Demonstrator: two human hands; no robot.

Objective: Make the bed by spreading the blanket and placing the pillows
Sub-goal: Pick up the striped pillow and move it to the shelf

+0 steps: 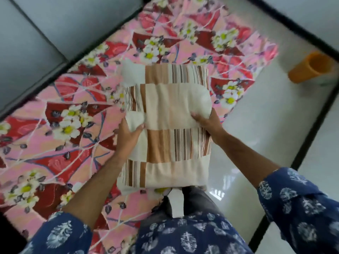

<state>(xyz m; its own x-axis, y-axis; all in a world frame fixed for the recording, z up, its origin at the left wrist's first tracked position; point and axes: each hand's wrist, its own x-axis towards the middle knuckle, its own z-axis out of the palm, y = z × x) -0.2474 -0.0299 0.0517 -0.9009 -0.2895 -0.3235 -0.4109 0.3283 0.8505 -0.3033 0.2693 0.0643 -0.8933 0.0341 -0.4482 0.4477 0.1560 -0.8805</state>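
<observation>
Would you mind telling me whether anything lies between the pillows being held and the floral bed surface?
Nothing visible does: both hands, left hand and right hand, hold the striped pillows over the bare floral blanket. The orange cup stands aside on the floor.

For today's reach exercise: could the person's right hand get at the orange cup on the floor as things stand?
Probably not yet: the right hand is gripping the pillow, and the orange cup lies well off to the side. The floor between is bare, though.
</observation>
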